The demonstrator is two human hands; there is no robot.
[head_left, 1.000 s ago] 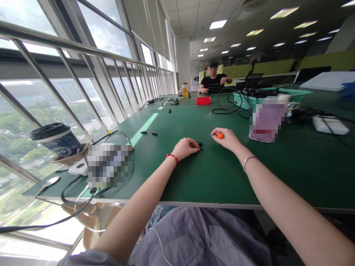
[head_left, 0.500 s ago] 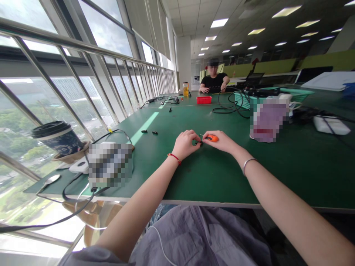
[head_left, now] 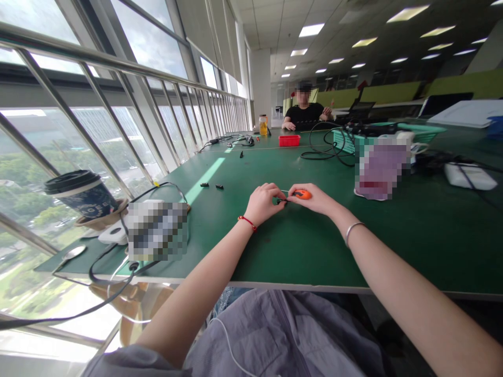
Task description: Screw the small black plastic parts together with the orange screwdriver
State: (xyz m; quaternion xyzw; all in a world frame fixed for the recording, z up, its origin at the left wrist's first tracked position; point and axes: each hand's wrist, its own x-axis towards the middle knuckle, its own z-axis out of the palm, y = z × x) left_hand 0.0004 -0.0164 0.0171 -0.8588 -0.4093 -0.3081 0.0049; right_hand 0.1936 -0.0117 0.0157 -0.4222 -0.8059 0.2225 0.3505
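My left hand is closed in a pinch on a small black part just above the green table. My right hand is wrapped round a small tool with an orange handle, its thin metal tip pointing left at the black part. The two hands meet at the middle of the table. Two more small black parts lie on the table to the left.
A lidded paper cup, a white device with black cables and a blurred box sit at the left edge. A red tray, a teal basket, cables and a seated person are farther back.
My hands came together: the left lifted the black part off the table, and the right brought the orange tool left to it.
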